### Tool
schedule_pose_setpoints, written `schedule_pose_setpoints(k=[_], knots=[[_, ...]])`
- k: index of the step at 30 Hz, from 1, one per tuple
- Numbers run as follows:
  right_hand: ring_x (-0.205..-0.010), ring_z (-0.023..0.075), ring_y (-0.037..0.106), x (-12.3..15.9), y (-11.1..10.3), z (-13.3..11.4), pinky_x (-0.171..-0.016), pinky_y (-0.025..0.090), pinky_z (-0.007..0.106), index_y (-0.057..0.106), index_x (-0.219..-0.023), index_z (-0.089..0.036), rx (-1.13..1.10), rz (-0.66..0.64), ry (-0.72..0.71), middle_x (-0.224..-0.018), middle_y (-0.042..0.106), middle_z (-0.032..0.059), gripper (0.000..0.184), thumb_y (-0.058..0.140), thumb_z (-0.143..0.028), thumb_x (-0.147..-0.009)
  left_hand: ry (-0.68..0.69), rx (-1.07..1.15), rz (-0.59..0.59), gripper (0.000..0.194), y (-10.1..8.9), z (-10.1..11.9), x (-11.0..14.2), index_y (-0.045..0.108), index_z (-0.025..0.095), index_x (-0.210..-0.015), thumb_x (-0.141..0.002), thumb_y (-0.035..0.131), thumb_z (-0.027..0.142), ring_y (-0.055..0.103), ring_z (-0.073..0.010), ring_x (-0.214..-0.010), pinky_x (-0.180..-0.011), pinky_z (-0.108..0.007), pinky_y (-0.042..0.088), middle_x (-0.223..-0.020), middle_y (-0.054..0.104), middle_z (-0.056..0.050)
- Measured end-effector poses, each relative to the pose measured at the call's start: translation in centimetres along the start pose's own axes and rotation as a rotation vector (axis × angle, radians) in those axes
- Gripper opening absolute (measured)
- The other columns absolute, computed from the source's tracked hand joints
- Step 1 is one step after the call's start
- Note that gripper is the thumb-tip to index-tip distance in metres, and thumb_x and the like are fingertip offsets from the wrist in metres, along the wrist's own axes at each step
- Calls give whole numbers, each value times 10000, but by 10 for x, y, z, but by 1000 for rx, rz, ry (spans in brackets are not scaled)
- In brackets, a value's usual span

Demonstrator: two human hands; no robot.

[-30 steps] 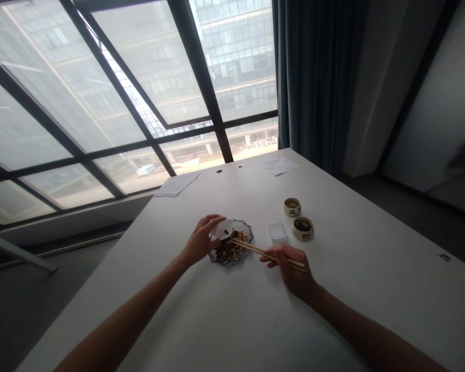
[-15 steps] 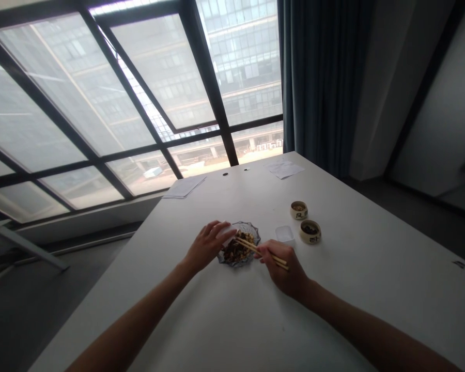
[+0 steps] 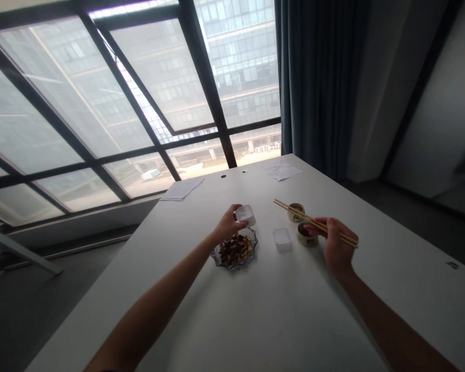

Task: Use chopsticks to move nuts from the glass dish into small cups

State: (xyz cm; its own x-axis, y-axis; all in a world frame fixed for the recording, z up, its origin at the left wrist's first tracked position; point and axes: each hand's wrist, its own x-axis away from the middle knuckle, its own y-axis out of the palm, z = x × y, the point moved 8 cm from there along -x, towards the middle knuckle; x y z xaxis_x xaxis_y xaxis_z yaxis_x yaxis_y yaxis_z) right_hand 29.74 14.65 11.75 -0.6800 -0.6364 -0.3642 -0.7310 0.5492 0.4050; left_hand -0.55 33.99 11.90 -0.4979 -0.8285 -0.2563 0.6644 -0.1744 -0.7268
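Wooden chopsticks (image 3: 294, 213) in right hand (image 3: 333, 240)

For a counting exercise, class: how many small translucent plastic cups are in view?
2. One small translucent plastic cup is in the left hand; the other stands on the white table beside the glass dish. Others could be hidden behind the hands.

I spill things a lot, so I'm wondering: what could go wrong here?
The left hand holds a small white cup just above the patterned dish of food, so a slip could drop the cup there and scatter the food. The right hand holds chopsticks right by the two small round pots, so the hand or chopsticks might knock one over.
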Motion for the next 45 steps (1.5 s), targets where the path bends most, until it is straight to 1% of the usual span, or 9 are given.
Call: schedule_pose_setpoints(k=[6,11,15,19,26,30,36,41,45], knots=[[-575,226,761,-24,-31,11,-482,592,279,713,-822,-126,-48,115,13,-669,748,67,351,619,-441,-947,-48,16,-148,330,81,11,-62,613,173,-1316,-1039,663,346,661,-267,-1081,-901,-462,582,-1306,617,-111],[-557,214,753,-29,-34,17,-468,580,260,707,-826,-115,-84,132,39,-661,739,65,326,622,-410,-934,-88,-59,-221,333,113,12,-73,612,170,-1316,-1038,665,347,662,-269,-1080,-899,-462,582,-1303,618,-110],[-549,210,749,-29,-32,17,-460,574,255,705,-826,-115,-101,135,52,-657,735,60,319,625,-407,-926,-86,-120,-226,333,114,14,-70,611,172,-1318,-1040,663,347,660,-269,-1084,-902,-463,581,-1308,615,-111],[-534,212,743,-29,-31,17,-455,573,262,705,-821,-114,-109,137,60,-645,735,62,314,629,-402,-921,-25,-173,-229,334,104,24,-68,610,173,-1320,-1040,663,347,660,-268,-1083,-902,-463,581,-1310,615,-112],[-548,212,750,-32,-37,13,-444,548,250,710,-810,-122,-116,170,37,-645,736,59,307,628,-396,-920,199,-270,-214,323,74,71,-55,613,188,-1323,-1044,654,346,646,-274,-1118,-933,-475,568,-1344,600,-115],[-546,212,749,-34,-39,10,-437,539,245,713,-807,-118,-118,180,27,-649,737,64,318,629,-404,-918,276,-324,-311,336,91,92,-28,611,188,-1331,-1042,657,353,642,-281,-1133,-951,-489,557,-1341,602,-115],[-545,207,744,-33,-37,9,-434,536,243,708,-806,-119,-118,180,21,-650,737,63,312,631,-402,-915,252,-383,-367,339,114,95,-9,610,182,-1328,-1042,658,356,652,-275,-1106,-932,-480,567,-1320,612,-113],[-526,211,736,-34,-38,7,-423,526,253,710,-803,-118,-118,185,16,-647,739,68,322,638,-414,-907,241,-362,-349,322,102,102,-27,617,194,-1321,-1047,650,358,650,-270,-1109,-940,-476,564,-1326,611,-112],[-533,210,739,-37,-45,3,-429,520,250,706,-810,-120,-117,212,5,-645,737,68,330,625,-423,-914,171,-321,-250,322,98,106,-75,613,194,-1326,-1048,647,354,646,-271,-1115,-937,-473,566,-1343,601,-115]])
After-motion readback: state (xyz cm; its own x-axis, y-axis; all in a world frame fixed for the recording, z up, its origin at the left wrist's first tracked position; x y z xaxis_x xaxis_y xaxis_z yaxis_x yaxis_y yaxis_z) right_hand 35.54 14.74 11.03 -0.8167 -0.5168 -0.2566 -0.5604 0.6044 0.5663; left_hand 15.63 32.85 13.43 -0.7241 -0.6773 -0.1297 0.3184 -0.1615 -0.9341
